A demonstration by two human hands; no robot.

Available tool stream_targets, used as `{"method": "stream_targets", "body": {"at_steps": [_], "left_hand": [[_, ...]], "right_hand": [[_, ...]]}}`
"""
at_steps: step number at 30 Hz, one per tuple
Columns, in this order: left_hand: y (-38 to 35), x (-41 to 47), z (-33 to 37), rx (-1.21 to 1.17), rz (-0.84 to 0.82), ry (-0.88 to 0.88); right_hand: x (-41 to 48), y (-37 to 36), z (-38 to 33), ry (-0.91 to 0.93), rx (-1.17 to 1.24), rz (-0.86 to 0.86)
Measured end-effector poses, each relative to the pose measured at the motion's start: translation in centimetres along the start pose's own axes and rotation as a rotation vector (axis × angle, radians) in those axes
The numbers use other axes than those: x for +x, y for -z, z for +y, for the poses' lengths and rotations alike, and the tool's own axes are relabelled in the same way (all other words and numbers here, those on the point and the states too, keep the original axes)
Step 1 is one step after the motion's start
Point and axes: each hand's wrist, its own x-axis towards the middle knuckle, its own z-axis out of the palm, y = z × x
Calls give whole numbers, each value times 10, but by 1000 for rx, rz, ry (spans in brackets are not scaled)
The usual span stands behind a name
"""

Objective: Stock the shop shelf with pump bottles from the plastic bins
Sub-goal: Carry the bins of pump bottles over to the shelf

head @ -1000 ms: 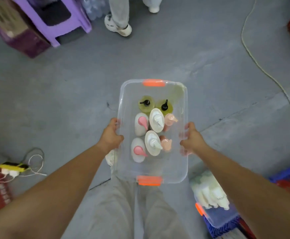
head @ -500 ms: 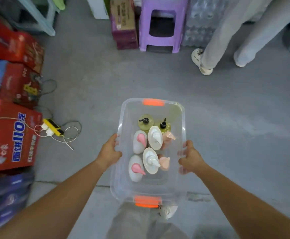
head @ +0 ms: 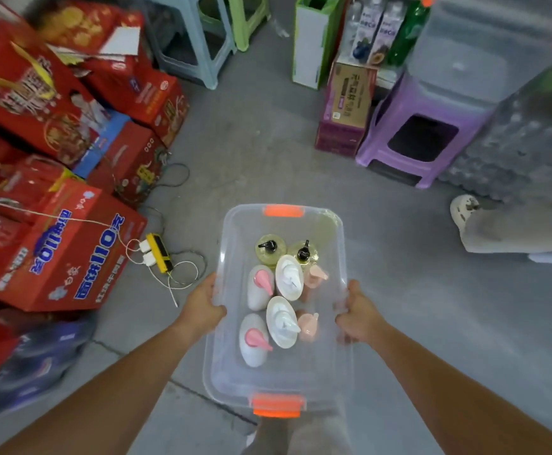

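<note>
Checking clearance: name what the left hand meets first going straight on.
The wall of the bin that the left hand grips; past it, probably the farther pink-pumped white bottle; depth is unclear.

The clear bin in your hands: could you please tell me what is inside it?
The bin holds eight pump bottles: two yellow, four white, two pink. Their tops hide the labels.

The pump bottles [head: 284, 300] stand in the far half of the bin [head: 277, 376]. The left hand [head: 202, 307] grips its left rim and the right hand [head: 360, 320] grips its right rim. The power strip [head: 159, 252] lies left of the bin, with cartons [head: 64, 251] farther left. The stool [head: 422, 126] stands far right.
</note>
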Motion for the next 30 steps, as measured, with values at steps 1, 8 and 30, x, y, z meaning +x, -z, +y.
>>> {"method": "stream_targets", "body": {"at_steps": [1, 8, 30], "left_hand": [[8, 10, 7, -20, 7, 9], [51, 88, 67, -48, 95, 47], [219, 384, 342, -80, 190, 16]], "right_hand": [[10, 4, -17, 16, -22, -6], [93, 46, -133, 74, -152, -112], [299, 194, -537, 133, -296, -63]]}}
